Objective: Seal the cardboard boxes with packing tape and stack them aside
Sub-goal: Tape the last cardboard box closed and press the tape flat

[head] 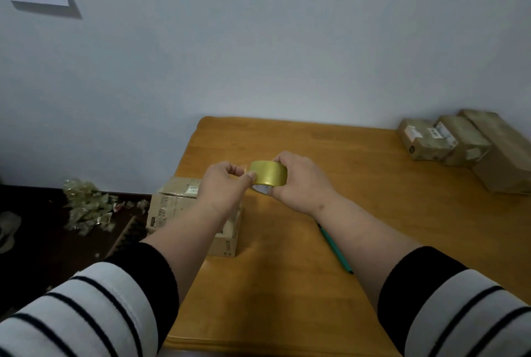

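The roll of packing tape [268,173] is held above the counter [359,198] by the right hand [298,181], whose fingers are curled round it. Its edge is pinched by the left hand [227,184], probably to find the loose end. The cardboard box [184,213] stands below, at the counter's left edge. Next, a strip must be pulled out and laid over the box's flaps.

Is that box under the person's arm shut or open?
Shut, apparently: the cardboard box shows a flat top. The left hand hides much; taped cannot tell.
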The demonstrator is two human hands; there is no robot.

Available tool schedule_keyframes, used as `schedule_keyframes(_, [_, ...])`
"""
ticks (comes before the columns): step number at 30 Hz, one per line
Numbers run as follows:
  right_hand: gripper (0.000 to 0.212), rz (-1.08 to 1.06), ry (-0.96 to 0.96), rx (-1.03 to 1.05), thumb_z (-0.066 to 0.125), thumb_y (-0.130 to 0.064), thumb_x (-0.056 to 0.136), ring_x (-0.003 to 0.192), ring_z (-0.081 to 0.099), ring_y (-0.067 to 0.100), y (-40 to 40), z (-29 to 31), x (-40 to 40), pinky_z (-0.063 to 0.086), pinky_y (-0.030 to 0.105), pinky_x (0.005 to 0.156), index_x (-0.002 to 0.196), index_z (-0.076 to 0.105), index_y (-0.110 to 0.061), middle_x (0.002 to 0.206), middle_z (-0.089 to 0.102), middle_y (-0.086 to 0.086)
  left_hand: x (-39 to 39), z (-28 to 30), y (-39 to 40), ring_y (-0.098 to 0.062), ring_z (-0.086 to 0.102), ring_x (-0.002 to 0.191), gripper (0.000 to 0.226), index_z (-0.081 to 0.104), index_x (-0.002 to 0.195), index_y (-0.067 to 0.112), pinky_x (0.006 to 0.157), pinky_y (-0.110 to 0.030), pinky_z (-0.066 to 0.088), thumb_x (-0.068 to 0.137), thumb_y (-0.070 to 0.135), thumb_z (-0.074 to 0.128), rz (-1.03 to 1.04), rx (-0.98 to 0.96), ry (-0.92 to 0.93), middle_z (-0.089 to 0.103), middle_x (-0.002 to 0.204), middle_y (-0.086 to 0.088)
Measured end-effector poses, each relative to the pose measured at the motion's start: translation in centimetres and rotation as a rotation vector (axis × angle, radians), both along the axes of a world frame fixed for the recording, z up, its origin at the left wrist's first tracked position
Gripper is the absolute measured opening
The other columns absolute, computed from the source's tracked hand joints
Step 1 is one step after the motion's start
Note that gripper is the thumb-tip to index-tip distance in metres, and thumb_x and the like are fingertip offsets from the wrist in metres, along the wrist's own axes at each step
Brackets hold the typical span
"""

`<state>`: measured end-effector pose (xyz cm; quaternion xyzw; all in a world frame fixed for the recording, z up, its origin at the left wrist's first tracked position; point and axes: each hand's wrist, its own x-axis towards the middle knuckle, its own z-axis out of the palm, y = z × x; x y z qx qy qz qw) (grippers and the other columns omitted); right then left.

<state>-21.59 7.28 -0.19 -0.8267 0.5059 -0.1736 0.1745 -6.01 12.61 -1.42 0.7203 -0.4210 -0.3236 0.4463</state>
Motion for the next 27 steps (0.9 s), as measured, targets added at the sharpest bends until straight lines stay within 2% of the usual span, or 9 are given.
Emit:
schedule_keyframes(4, [0.036, 0.014, 0.015, 0.023, 0.072, -0.038, 0.074, 0.099, 0.057, 0.024, 0.0, -0.2, -0.2, 0.050, 0.042, 0.081, 0.104, 0.055, -0.031, 0.105, 0.063, -0.003, 0.1, -0.5, -0.6, -0.010, 0.056, 0.062, 0.020, 0.061, 0.072, 0.023, 0.053, -0.024, 0.036, 0.091, 0.029, 0.065, -0.052, 0.061, -0.216, 0.060, 0.068, 0.008])
schedule_keyframes(8, [0.034, 0.018, 0.005, 0.044, 0.071, -0.030, 0.073, 0.097, 0.056, 0.023, -0.2, -0.3, -0.4, 0.051, 0.042, 0.080, 0.104, 0.056, -0.029, 0.102, 0.063, -0.003, 0.1, -0.9, -1.3, -0.011, 0.055, 0.065, 0.021, 0.060, 0.073, 0.023, 0.054, -0.025, 0.038, 0.094, 0.022, 0.060, -0.084, 0.081, -0.289, 0.061, 0.072, 0.006])
schedule_keyframes(13, [0.037, 0.014, -0.067, 0.197, 0.076, -0.025, 0.074, 0.088, 0.057, 0.017, -0.8, -0.3, -1.1, 0.045, 0.029, 0.066, 0.102, 0.054, -0.028, 0.095, 0.059, -0.008, 0.7, -1.1, -1.4, -0.021, 0.052, 0.088, 0.013, 0.055, 0.085, 0.016, 0.078, -0.032, 0.043, 0.097, 0.014, 0.052, -0.271, -0.019, -0.485, 0.048, 0.105, 0.001])
schedule_keyframes(15, [0.041, -0.001, -0.126, 0.341, 0.079, -0.025, 0.075, 0.089, 0.059, 0.016, -1.1, -0.2, -1.3, 0.048, 0.029, 0.071, 0.109, 0.056, -0.025, 0.098, 0.060, -0.007, 0.8, -1.0, -1.5, -0.025, 0.048, 0.100, 0.015, 0.052, 0.085, 0.016, 0.090, -0.038, 0.043, 0.099, 0.012, 0.050, -0.310, -0.047, -0.494, 0.044, 0.107, -0.001])
schedule_keyframes(17, [0.051, -0.017, -0.175, 0.486, 0.081, -0.025, 0.076, 0.100, 0.060, 0.019, -1.4, 0.0, -1.5, 0.051, 0.032, 0.082, 0.120, 0.056, -0.022, 0.111, 0.061, -0.002, 0.7, -0.9, -1.5, -0.026, 0.046, 0.104, 0.018, 0.051, 0.082, 0.015, 0.092, -0.037, 0.043, 0.100, 0.013, 0.048, -0.296, -0.035, -0.391, 0.044, 0.106, -0.001])
schedule_keyframes(18, [0.052, -0.023, -0.205, 0.556, 0.081, -0.024, 0.077, 0.102, 0.061, 0.021, -1.4, 0.0, -1.6, 0.052, 0.034, 0.082, 0.123, 0.056, -0.021, 0.115, 0.061, 0.000, 0.6, -0.8, -1.5, -0.022, 0.047, 0.100, 0.020, 0.052, 0.081, 0.016, 0.084, -0.031, 0.044, 0.100, 0.015, 0.048, -0.280, -0.019, -0.310, 0.045, 0.104, 0.000])
schedule_keyframes(21, [0.034, -0.048, -0.366, 0.761, 0.077, -0.014, 0.081, 0.086, 0.064, 0.020, -1.6, -0.3, -2.2, 0.049, 0.035, 0.069, 0.109, 0.058, -0.019, 0.102, 0.065, 0.005, 0.7, -0.6, -1.6, -0.010, 0.046, 0.076, 0.025, 0.052, 0.075, 0.018, 0.064, -0.019, 0.040, 0.100, 0.018, 0.049, -0.216, 0.022, -0.004, 0.050, 0.086, 0.003])
schedule_keyframes(24, [0.023, -0.099, -0.547, 0.913, 0.072, -0.005, 0.084, 0.073, 0.061, 0.017, -1.9, -1.0, -3.0, 0.046, 0.033, 0.068, 0.097, 0.057, -0.018, 0.084, 0.064, 0.010, 1.4, -0.6, -2.0, -0.011, 0.047, 0.081, 0.027, 0.052, 0.073, 0.021, 0.082, -0.030, 0.033, 0.099, 0.016, 0.053, -0.162, 0.056, 0.254, 0.056, 0.081, 0.005])
schedule_keyframes(27, [0.024, -0.112, -0.629, 0.951, 0.070, 0.000, 0.083, 0.076, 0.060, 0.020, -2.4, -1.5, -3.2, 0.045, 0.033, 0.069, 0.095, 0.057, -0.016, 0.083, 0.065, 0.011, 2.2, -0.6, -2.4, -0.011, 0.049, 0.090, 0.027, 0.057, 0.071, 0.023, 0.086, -0.033, 0.031, 0.096, 0.014, 0.056, -0.140, 0.080, 0.322, 0.065, 0.087, 0.010])
